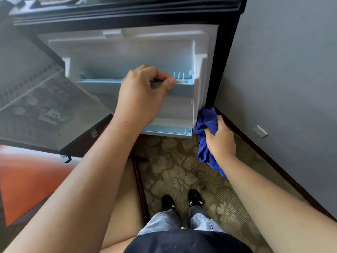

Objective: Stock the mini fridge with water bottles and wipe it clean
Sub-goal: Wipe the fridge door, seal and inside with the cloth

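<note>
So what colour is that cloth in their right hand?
Deep blue. The cloth, gripped by the right hand, shows clearly in the head view.

Soft, even daylight, fairly bright; no hard shadows. White fridge door liner (127,52) at upper centre slightly washed out, bluish cast. Glass panel (42,106) at left hazy with reflections. Strong wide-angle bending at edges; overall focus soft, upper left corner blurred.
</note>
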### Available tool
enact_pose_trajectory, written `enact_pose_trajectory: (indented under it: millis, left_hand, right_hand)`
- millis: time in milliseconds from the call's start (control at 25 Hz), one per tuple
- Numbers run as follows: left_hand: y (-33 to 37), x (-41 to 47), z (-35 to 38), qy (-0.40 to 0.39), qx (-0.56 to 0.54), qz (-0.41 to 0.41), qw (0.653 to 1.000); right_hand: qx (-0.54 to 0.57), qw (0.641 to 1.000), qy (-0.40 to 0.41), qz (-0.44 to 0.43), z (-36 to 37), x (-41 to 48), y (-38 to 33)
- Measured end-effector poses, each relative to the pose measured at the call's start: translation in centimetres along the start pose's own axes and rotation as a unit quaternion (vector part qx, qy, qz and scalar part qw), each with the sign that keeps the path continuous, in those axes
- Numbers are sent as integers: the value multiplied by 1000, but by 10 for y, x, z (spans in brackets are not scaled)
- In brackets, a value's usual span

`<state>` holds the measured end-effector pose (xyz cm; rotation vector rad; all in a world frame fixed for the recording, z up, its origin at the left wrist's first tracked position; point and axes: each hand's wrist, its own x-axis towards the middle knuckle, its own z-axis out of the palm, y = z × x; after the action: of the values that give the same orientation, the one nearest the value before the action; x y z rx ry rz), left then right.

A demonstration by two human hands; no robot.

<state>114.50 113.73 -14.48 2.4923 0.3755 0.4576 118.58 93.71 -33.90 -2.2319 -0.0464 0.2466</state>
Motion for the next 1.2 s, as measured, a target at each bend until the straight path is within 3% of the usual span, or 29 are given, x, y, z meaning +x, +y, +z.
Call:
enact_pose_trajectory:
  millis: [120, 360, 560, 760, 1040, 1200]
  left_hand:
    - [-1, -3, -1, -2, 0, -3, 1000]
    - [0, -5, -2, -3, 1, -10, 1000]
    - [2, -4, -4, -8, -2, -12, 1000]
    - [4, -5, -6, -16, -4, -11, 1000]
    - [3, 3, -1, -17, 2, -13, 1000]
    - [0, 6, 2, -6, 2, -9, 1000]
  right_hand:
    - [-52, 996, -56, 55, 15, 2, 24]
    - [-49, 987, -106, 113, 32, 8, 31]
    - [93, 993, -10, 66, 22, -14, 11]
    - [200, 975, 81, -45, -9, -21, -36]
    - [168, 982, 84, -19, 2, -4, -28]
    - [109, 993, 24, 47, 12, 4, -7]
